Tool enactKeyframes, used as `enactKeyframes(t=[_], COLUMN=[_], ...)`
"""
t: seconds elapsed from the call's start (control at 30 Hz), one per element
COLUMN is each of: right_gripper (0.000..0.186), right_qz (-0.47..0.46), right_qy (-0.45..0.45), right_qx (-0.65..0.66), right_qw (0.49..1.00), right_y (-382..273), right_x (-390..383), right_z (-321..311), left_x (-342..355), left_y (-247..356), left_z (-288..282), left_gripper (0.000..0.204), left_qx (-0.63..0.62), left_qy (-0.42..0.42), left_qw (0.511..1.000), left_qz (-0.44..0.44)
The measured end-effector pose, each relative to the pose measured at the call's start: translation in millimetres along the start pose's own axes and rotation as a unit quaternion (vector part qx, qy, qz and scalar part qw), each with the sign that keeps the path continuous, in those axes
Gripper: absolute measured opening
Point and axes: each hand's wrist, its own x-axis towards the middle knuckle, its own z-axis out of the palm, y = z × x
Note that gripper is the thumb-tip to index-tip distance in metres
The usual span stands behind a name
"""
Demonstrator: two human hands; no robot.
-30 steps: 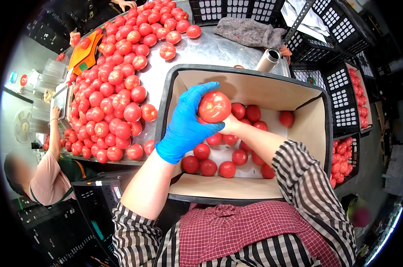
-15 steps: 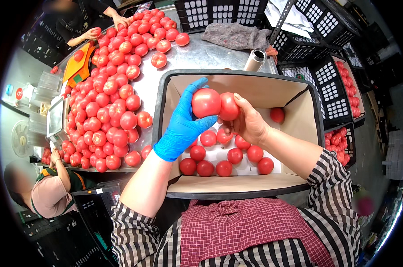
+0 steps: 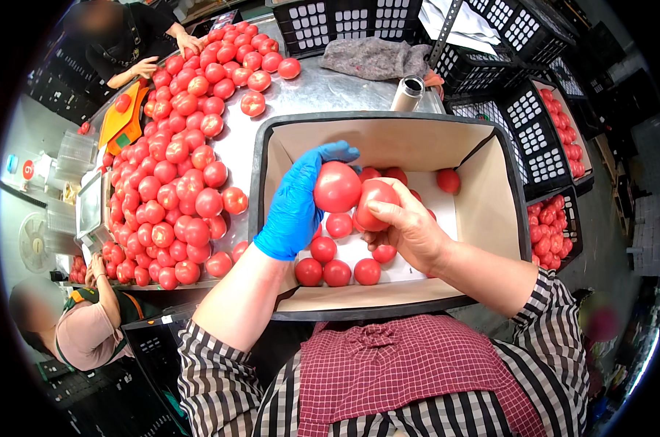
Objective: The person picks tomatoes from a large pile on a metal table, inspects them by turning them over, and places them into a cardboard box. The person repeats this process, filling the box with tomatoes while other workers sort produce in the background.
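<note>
My left hand [image 3: 292,207], in a blue glove, is closed around a large red tomato [image 3: 336,183]. My bare right hand [image 3: 410,237] grips a second tomato [image 3: 377,193] just beside it, thumb across its front. Both are held over a black-rimmed crate [image 3: 395,313] lined with tan paper [image 3: 490,204], where loose tomatoes [image 3: 368,272] lie on a white bottom. To the left of the crate, a big pile of tomatoes [image 3: 166,197] covers part of the steel table [image 3: 235,146].
A grey cloth [image 3: 370,58] and steel flask [image 3: 406,95] lie behind the crate. Black crates [image 3: 534,135], some holding tomatoes [image 3: 548,233], line the right. An orange tray [image 3: 115,120] is at the left. Co-workers [image 3: 118,40] work at the far side and lower left [image 3: 82,328].
My right hand has risen out of the crate with a tomato beside the left one's, and its thumb now crosses that tomato. The far co-worker has leaned further into view.
</note>
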Motion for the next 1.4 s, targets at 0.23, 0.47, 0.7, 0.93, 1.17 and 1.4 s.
enactKeyframes(t=[0.23,0.47,0.7,0.93,1.17,1.4], right_gripper=[0.053,0.045,0.050,0.055,0.071,0.074], right_qz=[-0.057,-0.062,-0.055,-0.052,-0.105,-0.172], right_qy=[0.005,-0.052,-0.087,-0.089,-0.073,-0.038], right_qx=[-0.032,-0.032,0.048,0.008,-0.079,-0.166], right_qw=[0.998,0.996,0.994,0.995,0.989,0.970], right_y=[6,6,7,4,1,0], right_x=[6,9,13,14,15,13], right_z=[-13,-23,-25,-29,-27,-28], left_x=[3,5,7,7,7,1], left_y=[-11,-13,-14,-13,-10,-9], left_z=[-8,-12,-15,-21,-16,-12], left_gripper=[0.048,0.042,0.053,0.058,0.058,0.044], left_qx=[0.091,-0.022,-0.102,-0.035,-0.037,-0.009], left_qy=[-0.017,0.026,0.070,0.087,0.106,-0.030], left_qw=[0.995,0.994,0.984,0.982,0.977,0.981], left_qz=[-0.030,-0.099,-0.125,-0.166,-0.180,-0.191])
